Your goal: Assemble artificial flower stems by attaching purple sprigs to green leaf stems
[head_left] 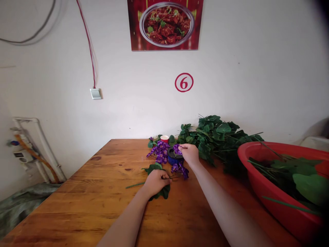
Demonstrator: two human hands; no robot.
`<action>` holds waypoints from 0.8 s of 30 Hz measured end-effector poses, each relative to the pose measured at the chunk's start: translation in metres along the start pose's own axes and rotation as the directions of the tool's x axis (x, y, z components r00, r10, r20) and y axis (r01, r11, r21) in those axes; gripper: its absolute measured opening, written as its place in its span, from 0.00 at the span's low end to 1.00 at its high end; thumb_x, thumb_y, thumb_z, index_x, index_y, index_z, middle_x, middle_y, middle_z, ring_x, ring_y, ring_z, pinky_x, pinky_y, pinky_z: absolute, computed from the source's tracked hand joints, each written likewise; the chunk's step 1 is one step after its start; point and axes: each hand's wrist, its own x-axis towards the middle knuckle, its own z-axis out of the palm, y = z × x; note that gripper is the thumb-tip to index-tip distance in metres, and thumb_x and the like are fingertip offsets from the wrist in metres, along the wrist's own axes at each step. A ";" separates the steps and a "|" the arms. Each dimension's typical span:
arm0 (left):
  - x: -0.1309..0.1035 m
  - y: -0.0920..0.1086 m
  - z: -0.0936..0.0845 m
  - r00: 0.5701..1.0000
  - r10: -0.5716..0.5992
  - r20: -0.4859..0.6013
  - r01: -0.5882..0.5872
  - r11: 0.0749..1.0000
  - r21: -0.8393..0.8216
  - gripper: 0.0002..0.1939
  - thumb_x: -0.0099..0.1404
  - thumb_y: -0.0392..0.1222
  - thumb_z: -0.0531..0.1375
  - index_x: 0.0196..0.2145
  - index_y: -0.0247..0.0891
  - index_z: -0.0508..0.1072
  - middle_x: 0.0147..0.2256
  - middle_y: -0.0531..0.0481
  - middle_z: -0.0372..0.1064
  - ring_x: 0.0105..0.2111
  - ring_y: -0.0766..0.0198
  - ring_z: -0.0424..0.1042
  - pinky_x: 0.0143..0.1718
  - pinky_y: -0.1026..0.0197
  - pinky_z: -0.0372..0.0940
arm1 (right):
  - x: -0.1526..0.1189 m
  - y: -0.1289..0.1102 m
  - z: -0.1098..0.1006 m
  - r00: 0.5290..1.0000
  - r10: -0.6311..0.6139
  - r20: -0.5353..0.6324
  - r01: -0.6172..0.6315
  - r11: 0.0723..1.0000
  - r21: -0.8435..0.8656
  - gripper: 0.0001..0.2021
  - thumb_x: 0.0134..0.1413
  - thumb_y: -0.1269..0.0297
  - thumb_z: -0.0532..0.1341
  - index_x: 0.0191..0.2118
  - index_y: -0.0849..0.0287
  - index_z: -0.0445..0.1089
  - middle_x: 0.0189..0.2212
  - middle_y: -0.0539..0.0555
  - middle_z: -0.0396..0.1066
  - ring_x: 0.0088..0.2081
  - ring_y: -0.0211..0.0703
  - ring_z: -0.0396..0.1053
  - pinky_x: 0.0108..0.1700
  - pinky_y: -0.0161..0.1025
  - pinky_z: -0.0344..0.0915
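Note:
My left hand (pixel 157 181) is closed round the stem of a green artificial leaf sprig (pixel 162 192), low over the wooden table. The sprig's leaves spread out on both sides of the hand, and a stem end (pixel 135 185) sticks out to the left. My right hand (pixel 189 153) pinches a purple artificial flower (pixel 177 149) above a round blue container (pixel 175 160) with a dark top. Left of that container lies a cluster of purple flowers (pixel 159 153). A smaller purple bunch (pixel 181 170) lies in front of it.
Behind the flowers stands a small red-and-white round container (pixel 164 138). A heap of green leaf sprigs (pixel 214 133) lies along the wall at the back right. At the right, a large red basin (pixel 267 181) holds more leaves. The wooden table (pixel 95 202) meets the wall.

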 end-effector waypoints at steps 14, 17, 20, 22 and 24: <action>-0.003 -0.009 -0.008 0.997 -0.077 0.023 0.079 0.916 -0.394 0.06 0.51 0.40 0.61 0.23 0.34 0.74 0.22 0.52 0.68 0.23 0.67 0.65 0.26 0.65 0.57 | -0.046 -0.027 -0.033 0.969 0.176 0.172 -0.226 0.912 0.343 0.17 0.34 0.60 0.70 0.34 0.63 0.78 0.31 0.57 0.77 0.32 0.47 0.72 0.36 0.42 0.67; 0.000 -0.013 -0.012 0.994 -0.074 0.079 0.102 0.886 -0.451 0.07 0.51 0.41 0.61 0.24 0.33 0.75 0.20 0.52 0.68 0.22 0.67 0.65 0.28 0.64 0.59 | -0.078 -0.002 -0.027 0.951 0.253 0.178 -0.309 0.826 0.472 0.19 0.31 0.58 0.72 0.34 0.62 0.77 0.29 0.55 0.76 0.29 0.43 0.70 0.34 0.40 0.66; 0.001 -0.016 -0.017 0.987 -0.062 0.150 0.129 0.860 -0.494 0.09 0.50 0.43 0.63 0.25 0.32 0.76 0.20 0.50 0.69 0.22 0.66 0.66 0.29 0.64 0.61 | -0.094 0.018 -0.017 0.945 0.281 0.168 -0.326 0.752 0.573 0.18 0.31 0.56 0.72 0.32 0.61 0.76 0.28 0.55 0.75 0.29 0.42 0.70 0.32 0.38 0.65; 0.002 -0.018 -0.018 0.982 -0.058 0.179 0.143 0.850 -0.507 0.10 0.50 0.44 0.64 0.25 0.32 0.76 0.21 0.49 0.71 0.23 0.65 0.67 0.29 0.63 0.62 | -0.097 0.023 -0.012 0.953 0.264 0.147 -0.300 0.778 0.552 0.18 0.34 0.55 0.71 0.32 0.61 0.76 0.27 0.54 0.74 0.28 0.41 0.69 0.30 0.37 0.64; 0.002 -0.019 -0.018 0.981 -0.064 0.185 0.152 0.846 -0.511 0.11 0.50 0.45 0.64 0.25 0.32 0.77 0.22 0.49 0.71 0.23 0.65 0.68 0.30 0.63 0.62 | -0.097 0.023 -0.010 0.966 0.229 0.120 -0.258 0.834 0.488 0.18 0.37 0.54 0.69 0.33 0.61 0.76 0.26 0.53 0.73 0.26 0.40 0.67 0.28 0.36 0.62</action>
